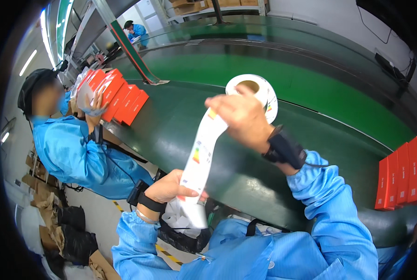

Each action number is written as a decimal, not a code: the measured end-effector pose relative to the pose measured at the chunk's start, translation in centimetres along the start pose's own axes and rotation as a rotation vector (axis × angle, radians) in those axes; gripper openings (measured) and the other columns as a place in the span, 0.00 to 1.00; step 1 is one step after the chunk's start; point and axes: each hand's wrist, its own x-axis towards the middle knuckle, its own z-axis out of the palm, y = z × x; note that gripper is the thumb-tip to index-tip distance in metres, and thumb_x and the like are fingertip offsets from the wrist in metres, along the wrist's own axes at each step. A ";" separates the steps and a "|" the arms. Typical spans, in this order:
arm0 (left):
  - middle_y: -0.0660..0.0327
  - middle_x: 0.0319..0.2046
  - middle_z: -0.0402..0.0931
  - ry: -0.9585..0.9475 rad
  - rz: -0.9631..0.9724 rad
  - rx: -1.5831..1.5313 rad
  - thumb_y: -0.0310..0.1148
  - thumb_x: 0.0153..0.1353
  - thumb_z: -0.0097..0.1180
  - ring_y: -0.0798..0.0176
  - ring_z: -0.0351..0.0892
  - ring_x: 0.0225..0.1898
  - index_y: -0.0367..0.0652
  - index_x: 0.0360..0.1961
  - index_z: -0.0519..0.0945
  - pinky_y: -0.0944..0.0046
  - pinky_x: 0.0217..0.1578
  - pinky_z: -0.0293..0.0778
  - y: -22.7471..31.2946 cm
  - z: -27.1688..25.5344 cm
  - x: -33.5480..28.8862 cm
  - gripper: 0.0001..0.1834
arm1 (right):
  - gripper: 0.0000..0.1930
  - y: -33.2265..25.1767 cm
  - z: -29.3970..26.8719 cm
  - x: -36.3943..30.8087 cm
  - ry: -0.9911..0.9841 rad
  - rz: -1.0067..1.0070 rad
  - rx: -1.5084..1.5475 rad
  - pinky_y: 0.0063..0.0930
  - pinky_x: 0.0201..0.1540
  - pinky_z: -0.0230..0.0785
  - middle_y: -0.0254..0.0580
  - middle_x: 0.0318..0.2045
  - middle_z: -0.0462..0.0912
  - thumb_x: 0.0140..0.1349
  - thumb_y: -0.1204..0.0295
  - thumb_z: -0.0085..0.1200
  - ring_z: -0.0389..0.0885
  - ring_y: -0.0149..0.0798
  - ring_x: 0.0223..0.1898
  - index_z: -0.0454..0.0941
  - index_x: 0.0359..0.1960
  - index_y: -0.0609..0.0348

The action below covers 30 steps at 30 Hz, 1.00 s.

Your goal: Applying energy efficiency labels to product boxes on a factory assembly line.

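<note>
At far left, black bags [78, 235] lie on the floor beside cardboard; what they contain cannot be seen. A co-worker [66, 144] in blue holds a tilted stack of orange-red boxes [124, 95] at the surface [176, 116]; their contents are hidden too. The person's left hand [166, 187] is clamped on the label strip [198, 156], thumb across its lower part. Below that hand, an open black bag [187, 240] holds crumpled white material [172, 217]. The strip's long axis slants from upper right to lower left, its blurred loose end pointing down past the left hand, over the bag. Apart from the left hand, the right hand [243, 114] bends its fingers over the strip's upper end; whether they pinch it, I cannot tell. Just behind, a white label roll [267, 86] with a hollow core sits near the surface's far edge. At far right, more orange-red boxes [399, 177] stand upright in a row, side by side
</note>
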 end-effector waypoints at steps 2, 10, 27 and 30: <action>0.54 0.33 0.81 0.044 0.012 0.046 0.23 0.46 0.61 0.61 0.80 0.37 0.33 0.37 0.79 0.64 0.44 0.73 -0.8 -1.4 -1.8 0.14 | 0.13 1.5 -1.5 1.3 0.048 0.048 -0.038 0.41 0.46 0.68 0.35 0.32 0.81 0.46 0.72 0.57 0.79 0.36 0.34 0.77 0.36 0.56; 0.64 0.28 0.82 0.549 -0.347 0.522 0.24 0.44 0.63 0.72 0.75 0.27 0.40 0.33 0.84 0.70 0.34 0.71 -9.5 -12.2 -10.3 0.12 | 0.18 7.6 -4.9 0.8 0.209 0.144 -0.200 0.31 0.42 0.70 0.38 0.34 0.82 0.43 0.76 0.58 0.80 0.40 0.37 0.79 0.41 0.54; 0.50 0.50 0.72 0.553 -0.208 1.074 0.36 0.39 0.69 0.57 0.73 0.50 0.35 0.55 0.67 0.63 0.52 0.66 -12.1 -11.8 -6.3 0.41 | 0.26 0.2 -2.0 -2.6 -0.677 0.058 -0.038 0.52 0.54 0.55 0.51 0.52 0.68 0.46 0.74 0.53 0.62 0.50 0.58 0.69 0.52 0.56; 0.48 0.50 0.71 0.473 -0.312 0.807 0.40 0.35 0.71 0.56 0.72 0.51 0.36 0.56 0.67 0.64 0.51 0.67 -11.8 -11.0 -4.4 0.44 | 0.28 -3.7 -1.5 -2.8 -0.719 -0.046 0.173 0.57 0.56 0.54 0.50 0.55 0.65 0.43 0.72 0.57 0.59 0.51 0.61 0.68 0.52 0.53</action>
